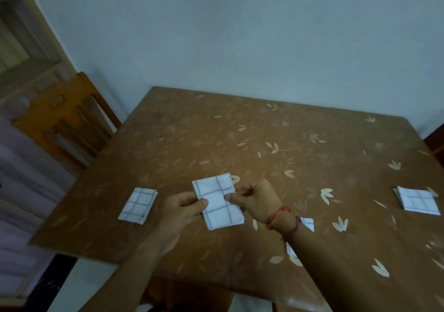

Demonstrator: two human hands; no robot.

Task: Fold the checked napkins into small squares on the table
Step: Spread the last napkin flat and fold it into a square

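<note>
Pinched at its side edges by the left grip [185,206] and the right grip [257,198], one white, grey-checked folded cloth napkin [217,202] is held above the brown leaf-patterned tabletop [240,131]. Another folded checked square [138,204] is laid left of the left grip.

Looks like a home dining room to me. The table [264,143] has a brown top printed with pale leaves, the sort you'd eat at, and a carved wooden chair [67,124] stands at its left side. Right behind the table is a plain pale wall [240,35]. Further left of the table there's a wooden shelf unit [21,47], pretty blurry though.
</note>
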